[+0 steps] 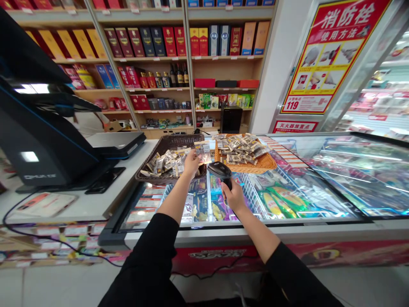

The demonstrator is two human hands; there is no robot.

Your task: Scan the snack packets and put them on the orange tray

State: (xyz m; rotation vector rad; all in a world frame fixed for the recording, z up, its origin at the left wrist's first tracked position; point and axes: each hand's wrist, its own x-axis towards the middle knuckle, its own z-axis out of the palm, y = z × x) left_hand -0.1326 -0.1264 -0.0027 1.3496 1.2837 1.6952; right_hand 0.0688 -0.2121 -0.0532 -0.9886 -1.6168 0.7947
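Note:
My left hand is closed on a small clear snack packet, held up over the right edge of a dark brown wicker basket. More small packets lie in that basket. In my right hand is a black barcode scanner, gripped by its handle, its head turned toward the held packet. Just beyond the scanner, a lighter orange-brown basket holds a heap of similar packets. Both baskets rest on the glass top of a chest freezer.
At the left, a dark checkout terminal with a scale plate stands on a white counter, beside a black phone. A cable hangs along the front. Shelves of boxed goods stand behind. A red poster hangs on the right.

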